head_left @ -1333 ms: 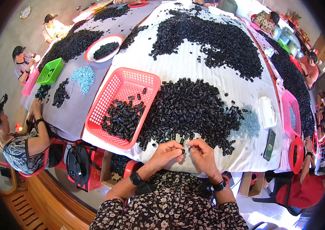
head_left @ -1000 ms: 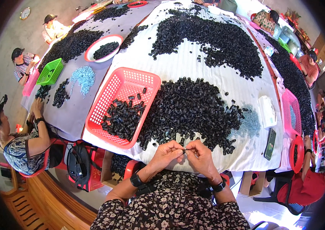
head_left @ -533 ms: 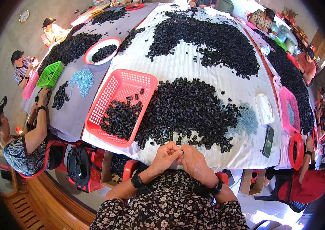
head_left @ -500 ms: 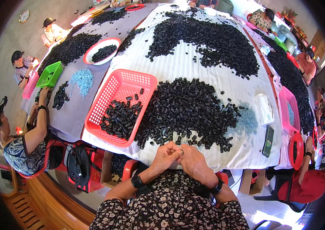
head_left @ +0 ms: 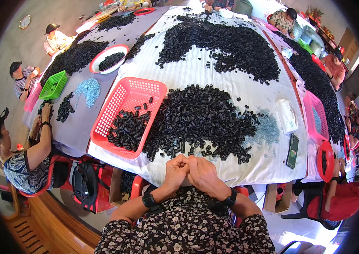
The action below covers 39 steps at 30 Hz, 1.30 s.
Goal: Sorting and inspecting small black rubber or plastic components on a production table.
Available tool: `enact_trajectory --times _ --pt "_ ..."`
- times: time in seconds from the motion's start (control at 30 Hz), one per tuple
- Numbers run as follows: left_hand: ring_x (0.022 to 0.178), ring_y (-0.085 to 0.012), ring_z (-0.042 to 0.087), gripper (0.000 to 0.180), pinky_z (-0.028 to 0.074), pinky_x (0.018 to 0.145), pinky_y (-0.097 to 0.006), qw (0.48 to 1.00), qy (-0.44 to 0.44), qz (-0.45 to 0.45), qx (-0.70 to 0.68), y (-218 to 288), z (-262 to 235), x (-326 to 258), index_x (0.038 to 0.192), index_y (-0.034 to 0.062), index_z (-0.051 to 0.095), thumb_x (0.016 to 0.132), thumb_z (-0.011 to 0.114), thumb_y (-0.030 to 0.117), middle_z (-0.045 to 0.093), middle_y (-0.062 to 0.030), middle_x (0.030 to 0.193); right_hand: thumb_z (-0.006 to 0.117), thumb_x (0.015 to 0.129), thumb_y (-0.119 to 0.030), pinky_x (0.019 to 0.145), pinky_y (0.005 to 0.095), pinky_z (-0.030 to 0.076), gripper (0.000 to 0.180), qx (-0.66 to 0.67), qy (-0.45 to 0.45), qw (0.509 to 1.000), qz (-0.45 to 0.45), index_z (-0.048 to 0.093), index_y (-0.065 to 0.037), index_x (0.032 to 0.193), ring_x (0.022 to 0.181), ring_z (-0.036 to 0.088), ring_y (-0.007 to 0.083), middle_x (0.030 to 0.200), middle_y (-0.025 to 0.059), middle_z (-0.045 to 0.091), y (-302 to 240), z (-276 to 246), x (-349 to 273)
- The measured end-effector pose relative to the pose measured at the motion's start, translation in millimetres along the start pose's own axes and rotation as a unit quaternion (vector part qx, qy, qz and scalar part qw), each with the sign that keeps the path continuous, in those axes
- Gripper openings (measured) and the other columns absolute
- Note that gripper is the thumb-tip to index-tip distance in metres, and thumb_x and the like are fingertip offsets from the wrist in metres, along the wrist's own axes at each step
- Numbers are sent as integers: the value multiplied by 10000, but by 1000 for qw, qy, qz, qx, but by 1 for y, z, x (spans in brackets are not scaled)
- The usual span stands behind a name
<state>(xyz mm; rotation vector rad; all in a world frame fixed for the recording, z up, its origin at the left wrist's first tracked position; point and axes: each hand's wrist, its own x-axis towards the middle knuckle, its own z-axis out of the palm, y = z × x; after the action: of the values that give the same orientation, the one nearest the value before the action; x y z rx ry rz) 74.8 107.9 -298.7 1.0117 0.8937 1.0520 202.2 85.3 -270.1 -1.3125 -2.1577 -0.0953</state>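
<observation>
My left hand [head_left: 175, 172] and my right hand [head_left: 205, 172] meet at the table's near edge, fingertips pinched together. Whatever is between them is hidden by the fingers. Just beyond lies a large heap of small black tubular plastic pieces [head_left: 196, 116], with a few strays close to my knuckles. To the left of that heap, a pink-red perforated plastic basket [head_left: 161, 91] holds more of the same black pieces [head_left: 128, 129]. Pale blue thin scraps [head_left: 266, 127] are scattered at the heap's right side.
A phone [head_left: 292, 151] and a white packet [head_left: 287, 116] lie at right. Farther off are another black heap [head_left: 226, 46], a green basket [head_left: 54, 84], a red-rimmed white basin [head_left: 99, 59] and a pink basket [head_left: 316, 114]. Several people sit round the tables, one nearby at left [head_left: 27, 156].
My hands have drawn closer together and shifted slightly left in the picture. A small dark bit seen between the fingertips before is now out of sight. The view has shifted slightly.
</observation>
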Motion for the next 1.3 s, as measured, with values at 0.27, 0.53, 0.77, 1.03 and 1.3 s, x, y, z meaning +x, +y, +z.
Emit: enact_trajectory --times 0.27,0.53,0.77,1.03,1.3 --pt "591 -61 558 55 488 589 -201 999 -31 0 12 36 -11 11 801 1 582 844 597 -28 604 -21 695 610 781 -89 596 366 484 261 188 -71 970 138 494 -13 1002 714 588 287 808 140 559 17 -19 2" --pt "716 -89 599 207 510 666 -220 980 99 133 108 109 -71 26 1075 9 635 910 510 2 627 -36 847 584 759 32 578 372 460 111 97 25 986 135 586 -11 862 668 551 295 750 126 509 67 -27 -17" --pt "720 -82 600 206 503 666 -213 953 161 194 170 121 -111 36 1093 24 614 902 539 3 630 -34 837 629 745 -29 621 384 437 104 -16 -39 992 121 531 -31 781 730 502 282 756 107 445 68 -6 -15" --pt "937 -294 597 264 472 824 -368 741 230 250 579 133 -128 53 1077 -23 584 817 614 13 613 -158 982 617 694 -49 600 357 427 151 -66 -63 992 90 467 -64 700 712 488 251 746 88 425 67 -8 -13" --pt "838 -304 607 214 505 723 -377 806 -43 349 476 88 -47 28 940 21 601 740 667 -18 616 -146 918 637 686 -18 567 373 438 170 38 5 992 119 488 -34 765 671 518 260 738 103 463 72 -11 -11"
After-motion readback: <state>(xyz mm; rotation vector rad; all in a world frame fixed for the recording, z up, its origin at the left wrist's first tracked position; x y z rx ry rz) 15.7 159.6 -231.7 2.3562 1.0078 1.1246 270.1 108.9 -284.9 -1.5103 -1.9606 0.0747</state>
